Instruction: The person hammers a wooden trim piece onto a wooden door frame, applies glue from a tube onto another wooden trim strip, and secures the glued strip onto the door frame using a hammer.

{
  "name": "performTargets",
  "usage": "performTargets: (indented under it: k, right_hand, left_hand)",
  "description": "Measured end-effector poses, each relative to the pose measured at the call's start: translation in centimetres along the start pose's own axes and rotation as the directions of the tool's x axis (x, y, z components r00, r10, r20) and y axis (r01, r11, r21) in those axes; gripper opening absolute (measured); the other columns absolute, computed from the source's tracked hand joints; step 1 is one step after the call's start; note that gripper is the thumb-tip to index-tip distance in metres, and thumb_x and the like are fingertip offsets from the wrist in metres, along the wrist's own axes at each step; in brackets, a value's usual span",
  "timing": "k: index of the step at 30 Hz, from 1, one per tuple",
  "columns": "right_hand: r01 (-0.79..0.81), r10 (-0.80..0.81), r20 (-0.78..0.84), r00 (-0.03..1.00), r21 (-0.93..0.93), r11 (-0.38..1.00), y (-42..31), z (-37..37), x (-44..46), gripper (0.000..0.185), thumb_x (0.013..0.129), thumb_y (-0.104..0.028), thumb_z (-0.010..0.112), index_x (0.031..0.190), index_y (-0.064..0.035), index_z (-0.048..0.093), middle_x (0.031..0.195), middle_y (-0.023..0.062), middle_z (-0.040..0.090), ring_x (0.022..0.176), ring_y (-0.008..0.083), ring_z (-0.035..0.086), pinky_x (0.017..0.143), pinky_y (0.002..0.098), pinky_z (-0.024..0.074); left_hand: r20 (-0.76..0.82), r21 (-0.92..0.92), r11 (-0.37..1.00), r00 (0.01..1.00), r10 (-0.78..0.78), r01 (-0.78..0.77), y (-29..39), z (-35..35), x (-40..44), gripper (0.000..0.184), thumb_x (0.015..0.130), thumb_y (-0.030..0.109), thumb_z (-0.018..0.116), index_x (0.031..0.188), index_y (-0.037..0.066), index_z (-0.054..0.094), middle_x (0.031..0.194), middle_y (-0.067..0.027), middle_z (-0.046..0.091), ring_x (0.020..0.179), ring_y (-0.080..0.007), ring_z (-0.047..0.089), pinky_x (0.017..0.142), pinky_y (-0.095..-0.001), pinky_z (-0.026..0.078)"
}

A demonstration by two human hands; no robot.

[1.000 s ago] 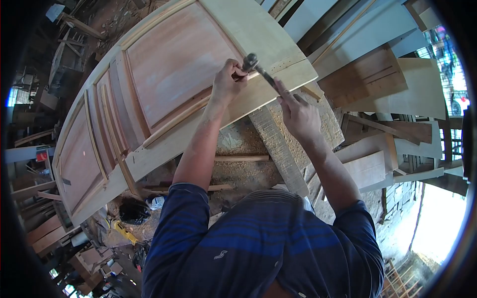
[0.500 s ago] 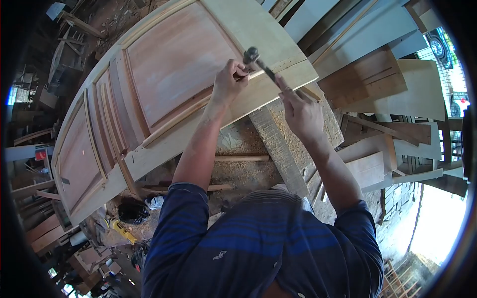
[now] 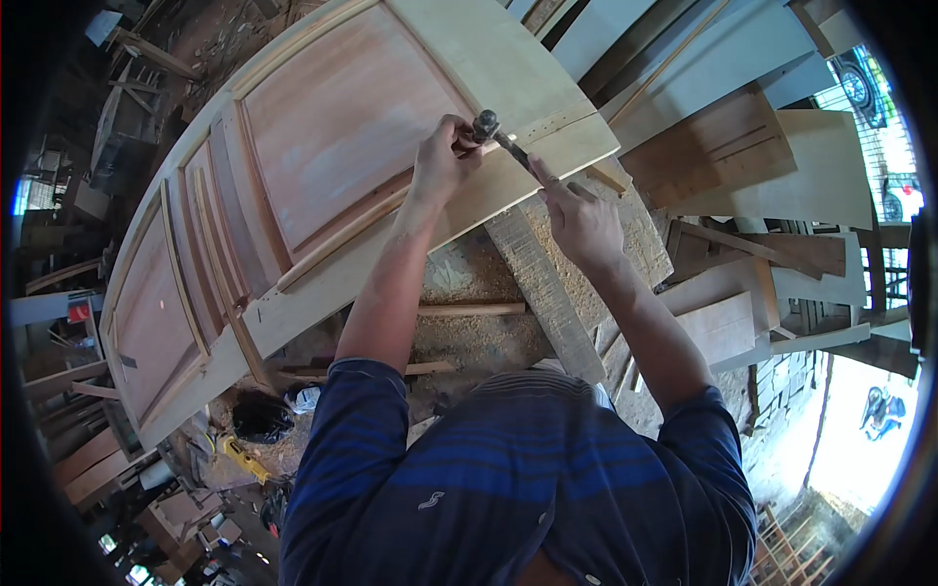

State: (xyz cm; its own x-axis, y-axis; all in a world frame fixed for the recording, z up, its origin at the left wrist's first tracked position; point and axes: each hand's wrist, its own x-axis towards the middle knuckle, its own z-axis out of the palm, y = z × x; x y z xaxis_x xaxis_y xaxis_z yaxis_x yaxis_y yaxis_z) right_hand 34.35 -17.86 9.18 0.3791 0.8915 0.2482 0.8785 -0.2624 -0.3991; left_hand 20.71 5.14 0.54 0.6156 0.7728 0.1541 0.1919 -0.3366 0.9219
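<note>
A large pale wooden panel (image 3: 547, 83) with framed reddish insets lies at an angle across the upper left and middle. My right hand (image 3: 581, 217) grips the handle of a hammer (image 3: 487, 123), whose head is beside the fingertips of my left hand. Pinched at the inner moulding near the panel's right end, my left hand (image 3: 445, 161) has closed fingers, and what they hold is too small to make out. Long thin moulding strips (image 3: 337, 239) run along the panel's near edge and across its left part.
Under the panel is a sawdust-covered plank support (image 3: 547, 288). Boards (image 3: 713, 146) lean at the right. A yellow tool (image 3: 244, 459) and a black bag (image 3: 262, 418) lie at the lower left. Far right, a person (image 3: 882, 412) is outside in bright light.
The hammer head has come down closer to my left fingertips, with my right hand shifted slightly left. The whole view has moved a little. A person now shows at the far right.
</note>
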Motion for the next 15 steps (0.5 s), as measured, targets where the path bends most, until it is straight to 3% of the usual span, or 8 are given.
performTargets:
  k: [1, 4, 7, 10, 15]
  right_hand:
    - [0.000, 0.002, 0.033, 0.999, -0.034, 0.999, -0.1, 0.0, 0.1, 0.049, 0.109, -0.023, 0.069, 0.157, -0.0311, 0.066, 0.088, 0.0106, 0.075, 0.069, 0.0333, 0.074, 0.063, 0.0465, 0.0592]
    - [-0.025, 0.035, -0.078, 0.996, 0.119, 0.993, -0.8, -0.6, 0.0, 0.048, 0.109, -0.023, 0.069, 0.157, -0.0318, 0.066, 0.090, 0.0109, 0.076, 0.072, 0.0348, 0.075, 0.065, 0.0470, 0.0597]
    - [0.029, -0.008, -0.177, 0.984, 0.113, 0.993, 0.1, 0.8, -0.4, 0.050, 0.109, -0.021, 0.069, 0.157, -0.0329, 0.066, 0.092, 0.0111, 0.077, 0.073, 0.0344, 0.075, 0.066, 0.0470, 0.0602]
    - [-0.044, 0.050, 0.080, 0.996, -0.075, 0.996, -0.6, 0.0, -0.2, 0.051, 0.108, -0.018, 0.071, 0.157, -0.0311, 0.066, 0.091, 0.0112, 0.077, 0.073, 0.0325, 0.075, 0.065, 0.0448, 0.0600]
    - [-0.017, 0.031, -0.124, 0.992, 0.113, 0.993, -0.3, 0.7, -0.7, 0.057, 0.109, -0.022, 0.068, 0.164, -0.0372, 0.057, 0.097, 0.0120, 0.078, 0.078, 0.0361, 0.076, 0.069, 0.0497, 0.0611]
  left_hand:
    - [-0.011, -0.035, 0.999, 1.000, 0.008, -0.008, -0.4, 0.1, 0.0, 0.037, 0.091, 0.009, 0.085, 0.119, 0.002, 0.062, 0.097, -0.0083, 0.082, 0.096, -0.0158, 0.081, 0.091, -0.0317, 0.064]
    - [0.010, 0.037, 0.998, 0.999, 0.043, -0.043, -0.3, -0.2, 0.0, 0.037, 0.091, 0.009, 0.085, 0.119, 0.002, 0.062, 0.096, -0.0084, 0.082, 0.096, -0.0163, 0.080, 0.090, -0.0326, 0.063]
    - [0.017, 0.108, 0.994, 1.000, 0.019, -0.021, 0.5, -0.4, -0.3, 0.038, 0.090, 0.009, 0.086, 0.119, 0.002, 0.062, 0.096, -0.0084, 0.082, 0.097, -0.0171, 0.080, 0.090, -0.0330, 0.063]
    - [-0.008, -0.053, 0.999, 1.000, -0.010, 0.010, -0.1, 0.1, 0.0, 0.038, 0.090, 0.011, 0.085, 0.119, 0.003, 0.062, 0.096, -0.0084, 0.081, 0.096, -0.0186, 0.081, 0.089, -0.0336, 0.063]
    - [0.012, 0.129, 0.992, 1.000, -0.009, 0.008, 1.4, -0.7, -0.4, 0.036, 0.091, 0.009, 0.084, 0.119, 0.003, 0.062, 0.096, -0.0092, 0.081, 0.097, -0.0176, 0.080, 0.091, -0.0327, 0.063]
